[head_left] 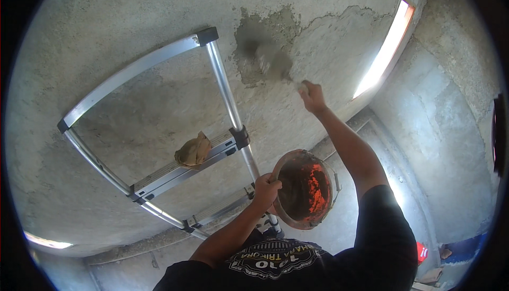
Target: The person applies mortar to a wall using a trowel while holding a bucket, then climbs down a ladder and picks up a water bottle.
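Note:
My right hand (313, 97) is closed round the handle of a trowel (275, 63), whose blade is smeared by motion against the wall. Beneath and beside the blade lies a dark, wet-looking mortar patch (249, 36) with ragged edges. Lower down, my left hand (266, 189) grips the rim of an orange-red bucket (318, 190), fingers closed over its near left side. The bucket tips toward me, its inside coated with grey mortar and bare orange showing on the right. A thin wire handle hangs at its right side.
An aluminium ladder (225, 84) leans at the wall on my left, beside the bucket. On one rung rests a crumpled brown paper-like piece (194, 150). A crack (339, 14) runs right from the patch toward a bright narrow window opening (386, 50). Something red (421, 253) lies low at right.

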A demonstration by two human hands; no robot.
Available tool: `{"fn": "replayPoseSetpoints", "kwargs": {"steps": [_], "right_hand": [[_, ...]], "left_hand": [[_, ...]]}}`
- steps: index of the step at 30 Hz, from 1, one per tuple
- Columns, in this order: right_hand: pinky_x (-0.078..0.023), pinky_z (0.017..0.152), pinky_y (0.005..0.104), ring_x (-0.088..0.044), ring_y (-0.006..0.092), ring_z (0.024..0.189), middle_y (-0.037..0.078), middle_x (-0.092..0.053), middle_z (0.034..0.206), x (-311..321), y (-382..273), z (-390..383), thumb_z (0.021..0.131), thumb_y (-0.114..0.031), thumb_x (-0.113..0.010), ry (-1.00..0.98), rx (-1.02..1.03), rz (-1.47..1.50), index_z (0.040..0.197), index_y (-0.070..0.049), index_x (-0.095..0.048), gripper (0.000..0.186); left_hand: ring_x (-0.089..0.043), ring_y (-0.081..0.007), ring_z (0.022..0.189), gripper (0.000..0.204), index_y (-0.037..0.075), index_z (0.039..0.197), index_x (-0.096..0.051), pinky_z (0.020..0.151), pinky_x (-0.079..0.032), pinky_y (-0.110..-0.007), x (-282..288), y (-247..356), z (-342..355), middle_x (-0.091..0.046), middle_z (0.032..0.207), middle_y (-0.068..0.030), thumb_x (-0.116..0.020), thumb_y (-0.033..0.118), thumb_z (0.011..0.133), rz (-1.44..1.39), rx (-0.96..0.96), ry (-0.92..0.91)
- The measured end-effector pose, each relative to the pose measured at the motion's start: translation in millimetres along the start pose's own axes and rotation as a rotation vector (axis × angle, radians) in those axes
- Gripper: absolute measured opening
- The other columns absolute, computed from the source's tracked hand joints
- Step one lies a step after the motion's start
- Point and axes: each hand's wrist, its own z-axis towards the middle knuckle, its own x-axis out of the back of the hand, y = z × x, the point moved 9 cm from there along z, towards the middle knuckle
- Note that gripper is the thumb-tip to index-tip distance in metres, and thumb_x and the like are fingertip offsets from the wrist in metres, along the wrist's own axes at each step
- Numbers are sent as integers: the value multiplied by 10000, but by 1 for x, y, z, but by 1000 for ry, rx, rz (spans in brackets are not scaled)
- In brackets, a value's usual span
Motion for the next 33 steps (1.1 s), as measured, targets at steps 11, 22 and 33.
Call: {"fn": "replayPoseSetpoints", "kwargs": {"steps": [11,22,33], "right_hand": [[-516,695,483,-655,425,776,255,-668,799,-53,-11,2,857,-420,-595,-174,-116,-120,966,6,-676,446],[-408,497,346,-496,159,513,67,-487,581,-28,9,11,929,-287,-542,141,-360,499,765,3,-544,334],[-501,659,488,-631,428,707,233,-625,693,-27,-11,-13,828,-344,-621,-183,-17,-277,852,-28,-657,319]], "left_hand": [[-566,-118,628,155,-44,822,-646,597,-471,-274,-3,-6,2,-630,740,-34,-615,17,684,102,3,-27],[-554,-116,609,114,-31,782,-647,582,-463,-269,-3,-5,1,-609,697,-22,-617,13,681,53,-13,-25],[-550,-99,610,133,-35,807,-665,579,-458,-261,-5,-17,-2,-610,697,-8,-615,17,695,105,-6,-18]]}}
